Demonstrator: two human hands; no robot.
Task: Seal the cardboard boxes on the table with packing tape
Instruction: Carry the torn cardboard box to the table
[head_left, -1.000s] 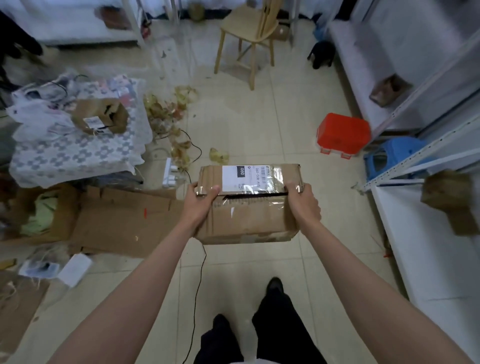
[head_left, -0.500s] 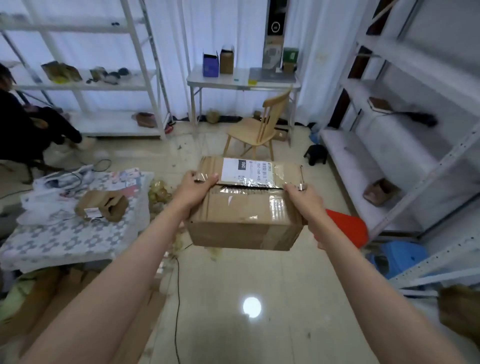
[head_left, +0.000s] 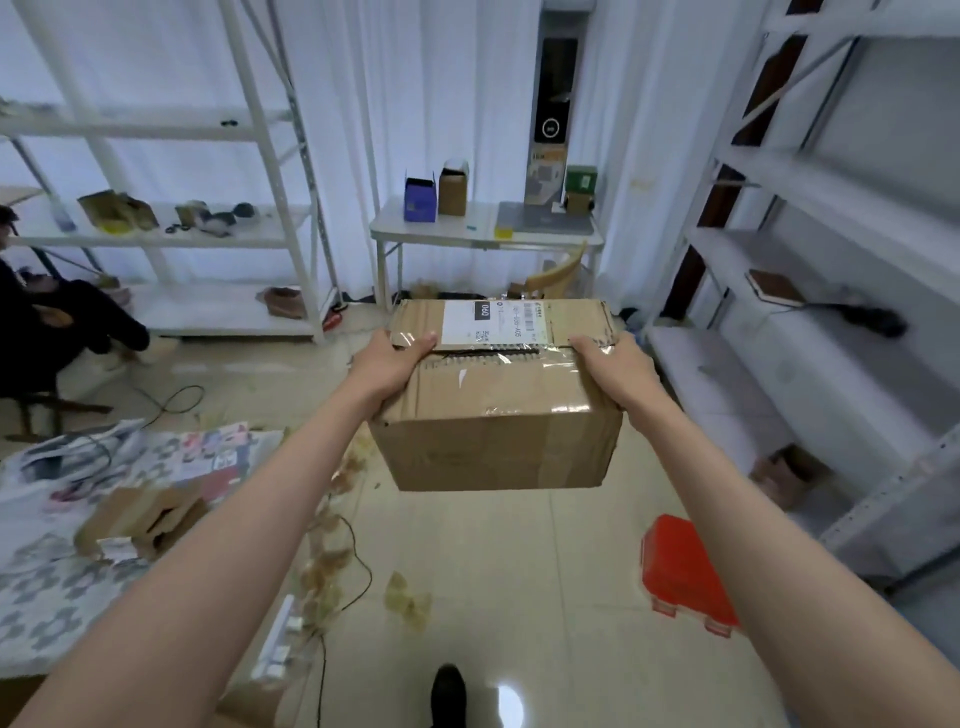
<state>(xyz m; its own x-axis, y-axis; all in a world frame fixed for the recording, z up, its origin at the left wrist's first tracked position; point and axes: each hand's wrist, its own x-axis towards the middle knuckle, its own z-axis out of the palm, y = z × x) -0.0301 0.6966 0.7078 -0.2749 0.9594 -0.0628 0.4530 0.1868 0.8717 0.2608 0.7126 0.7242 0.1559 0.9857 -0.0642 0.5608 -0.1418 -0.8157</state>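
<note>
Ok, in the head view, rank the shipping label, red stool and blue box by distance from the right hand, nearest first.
From the right hand:
1. Shipping label, on the held box's top, just leftward.
2. Red stool, on the floor below.
3. Blue box, on the far white table.

Head view: worn on the head, facing forward and slightly down, close over both outstretched arms.
Reach: far shelving (head_left: 171, 130).

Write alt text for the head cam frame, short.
Two bare hands, left hand and right hand, hold a taped cardboard box in the air by its ends above a tiled floor, a white shipping label on top. Beyond it stand a white folding table and metal shelving; a red stool sits lower right.
</note>
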